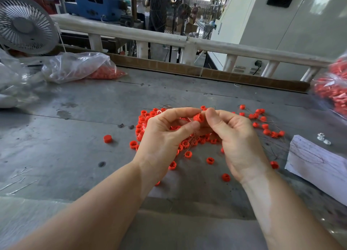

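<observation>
Head camera view, looking down along your two bare forearms, which reach forward from the bottom corners and meet over a grey, scuffed metal worktable (78, 107).

Your left hand (161, 137) is raised above the table, palm turned partly toward you, wrist slightly bent. Its thumb and curled fingers pinch a small red plastic ring cap (198, 117), held in the air at the fingertips, just above the middle of the table. Thin copper-coloured wire strands (189, 135) trail down from under this hand; whether the hand grips them cannot be told.

Your right hand (234, 137) faces the left, its back toward you and its fingers curled narrow. Its thumb tip meets the held cap from the right, pinching at it; the other fingers fold into the palm.

Below and behind both hands lies a loose heap of matching red plastic ring caps (144, 122), with single ones scattered toward you and to the right.

A clear plastic bag with red caps inside (78, 67) lies far left near a white electric fan (24, 24). A white sheet of paper (317, 163) lies at the right edge, with a second bag of red parts (332, 88) above it.
</observation>
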